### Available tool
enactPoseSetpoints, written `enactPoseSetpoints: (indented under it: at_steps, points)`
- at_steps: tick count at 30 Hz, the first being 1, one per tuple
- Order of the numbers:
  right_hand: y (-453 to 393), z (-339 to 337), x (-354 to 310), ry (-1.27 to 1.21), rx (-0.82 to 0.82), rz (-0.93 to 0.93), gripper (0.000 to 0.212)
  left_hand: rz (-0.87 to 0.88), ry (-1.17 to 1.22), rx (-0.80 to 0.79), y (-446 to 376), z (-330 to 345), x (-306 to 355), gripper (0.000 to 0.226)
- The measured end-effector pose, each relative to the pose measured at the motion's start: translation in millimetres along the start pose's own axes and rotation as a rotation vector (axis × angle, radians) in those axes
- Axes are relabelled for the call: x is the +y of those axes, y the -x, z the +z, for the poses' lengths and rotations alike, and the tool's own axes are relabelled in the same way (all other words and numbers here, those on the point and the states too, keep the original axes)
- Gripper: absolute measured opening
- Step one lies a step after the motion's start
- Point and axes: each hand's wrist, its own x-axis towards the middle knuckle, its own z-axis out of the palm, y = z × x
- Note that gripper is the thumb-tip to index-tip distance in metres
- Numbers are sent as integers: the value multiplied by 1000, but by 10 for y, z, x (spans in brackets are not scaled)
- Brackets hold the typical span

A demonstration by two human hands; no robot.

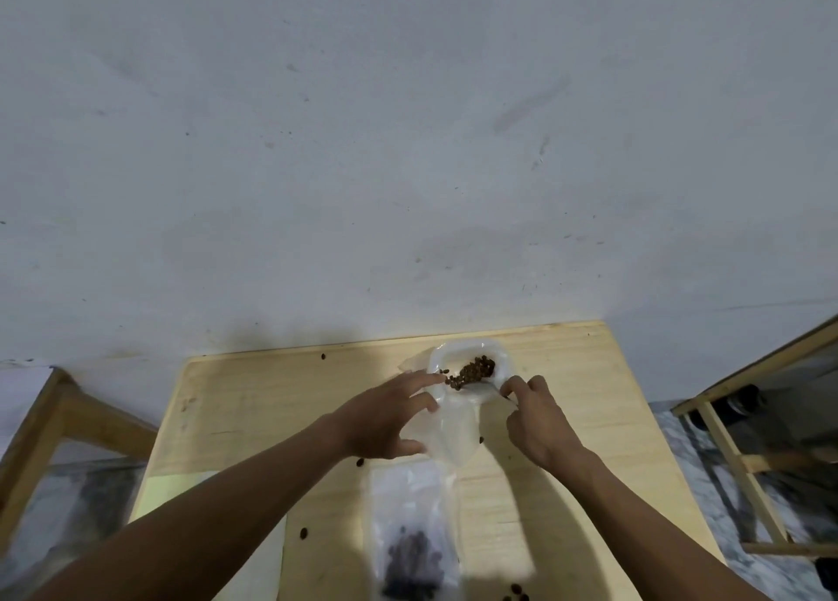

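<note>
A clear plastic bag (453, 423) lies on the wooden table (254, 401) with its far end bulging around a heap of dark beans (471, 370). My left hand (385, 419) rests against the bag's left side with spread, mostly straight fingers. On the bag's right edge, my right hand (537, 419) pinches the plastic between thumb and curled fingers. A second clear bag (412, 537) holding dark beans lies nearer to me between my forearms.
Loose beans are scattered over the table, one near the far edge (323, 356) and a few at the near edge (514, 593). A grey wall rises behind the table. Wooden frames stand at the left (54, 414) and the right (734, 460).
</note>
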Motion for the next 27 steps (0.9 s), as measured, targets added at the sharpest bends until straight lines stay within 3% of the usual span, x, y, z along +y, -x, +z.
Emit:
enactPoseSetpoints:
  at_steps: [3, 8, 13, 18, 24, 27]
  points:
    - [-3, 18, -19, -30, -11, 14, 46, -47, -17, -59, 39, 46, 26, 56]
    - [-34, 22, -1, -53, 154, 22, 27, -112, 30, -99, 41, 155, 57, 61]
    - [-5, 3, -43, -587, 318, 74, 17, -141, 83, -79, 1, 206, 85, 63]
    - [24, 71, -138, -785, 504, 39, 17, -135, 98, -36, -26, 235, 113, 63]
    - [53, 184, -155, -628, 669, -167, 26, -120, 101, 10, -22, 282, 138, 62]
    - [54, 292, -108, -556, 685, -160, 26, -117, 101, 39, -30, 297, 145, 62]
